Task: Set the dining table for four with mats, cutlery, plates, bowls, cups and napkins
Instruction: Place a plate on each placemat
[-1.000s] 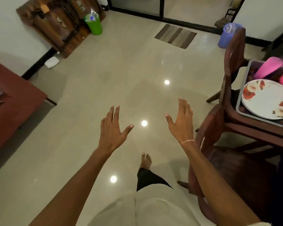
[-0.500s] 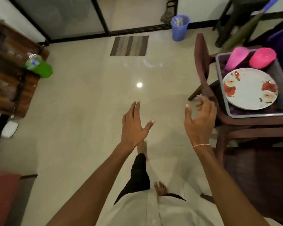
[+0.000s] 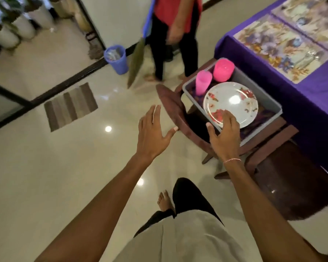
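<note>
A grey tub sits on a dark wooden chair. In it lie a white floral plate, an upturned pink cup and a pink bowl. My right hand is open with straight fingers above the tub's near edge, its fingertips over the plate's rim. My left hand hangs open over the floor, left of the chair back. On the purple-clothed dining table lie patterned mats with cutlery on the near one.
A person in a red top stands behind the chair holding a broom. A blue bin and a striped doormat are on the shiny floor. A second dark chair stands to the right.
The view has swung right, bringing the table and the standing person into sight. Both hands have moved toward the tub, and my right hand has opened and now reaches over the plate's rim.
</note>
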Demonstrator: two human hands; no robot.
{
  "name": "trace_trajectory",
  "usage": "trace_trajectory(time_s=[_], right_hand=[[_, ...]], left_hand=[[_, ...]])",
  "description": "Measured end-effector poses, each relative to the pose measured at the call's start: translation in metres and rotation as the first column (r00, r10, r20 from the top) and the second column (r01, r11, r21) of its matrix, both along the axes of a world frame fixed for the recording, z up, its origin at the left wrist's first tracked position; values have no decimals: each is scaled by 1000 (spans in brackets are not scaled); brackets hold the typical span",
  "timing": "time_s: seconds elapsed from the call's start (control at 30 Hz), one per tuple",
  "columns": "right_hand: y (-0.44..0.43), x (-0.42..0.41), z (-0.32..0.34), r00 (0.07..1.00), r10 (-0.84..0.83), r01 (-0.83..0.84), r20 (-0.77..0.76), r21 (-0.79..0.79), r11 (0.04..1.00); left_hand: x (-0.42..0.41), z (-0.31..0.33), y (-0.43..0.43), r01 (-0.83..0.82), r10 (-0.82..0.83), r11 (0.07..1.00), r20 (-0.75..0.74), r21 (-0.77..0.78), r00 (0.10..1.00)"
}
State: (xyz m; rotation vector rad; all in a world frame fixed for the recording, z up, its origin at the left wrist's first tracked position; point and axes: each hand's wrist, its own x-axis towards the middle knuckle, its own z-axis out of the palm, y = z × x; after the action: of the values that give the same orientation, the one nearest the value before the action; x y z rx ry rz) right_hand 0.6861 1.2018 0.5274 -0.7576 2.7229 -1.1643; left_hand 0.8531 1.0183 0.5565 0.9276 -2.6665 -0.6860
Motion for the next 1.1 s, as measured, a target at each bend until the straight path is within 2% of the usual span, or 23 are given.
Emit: trace_trajectory(time_s=[0.07,0.23,0.47,0.63,0.73,0.83,1.03,1.1], right_hand=[[-16,-19,-6,997,-68,67,36,27,997],[-38,-66,-33,954,-262,253,142,78,964],[-47,-114,-76,809,-473,417,349,225,880],[-46,-120,-92,658,-603,517,450,313,797],[-47,-129,-101,537,-694,616,479,339,711],[-53,-138,-108,443,-744,678,500,357,643],[-79,-153,-124,170,-807,804,566,394,446],[-94,-162,-132,51,-818,842,573,416,344]], left_hand=[[-41,0,-26,117,-117,992,0,-36,993],[-141,-15,-66,314,-313,949,48,-15,948],[-258,-53,-83,462,-489,870,173,175,855],[-305,-86,-83,499,-595,783,214,371,775],[-333,-102,-85,576,-703,693,230,434,673],[-363,-116,-92,619,-764,634,253,463,593],[-430,-130,-95,697,-852,522,339,492,399],[-462,-139,-97,725,-873,478,362,495,328]])
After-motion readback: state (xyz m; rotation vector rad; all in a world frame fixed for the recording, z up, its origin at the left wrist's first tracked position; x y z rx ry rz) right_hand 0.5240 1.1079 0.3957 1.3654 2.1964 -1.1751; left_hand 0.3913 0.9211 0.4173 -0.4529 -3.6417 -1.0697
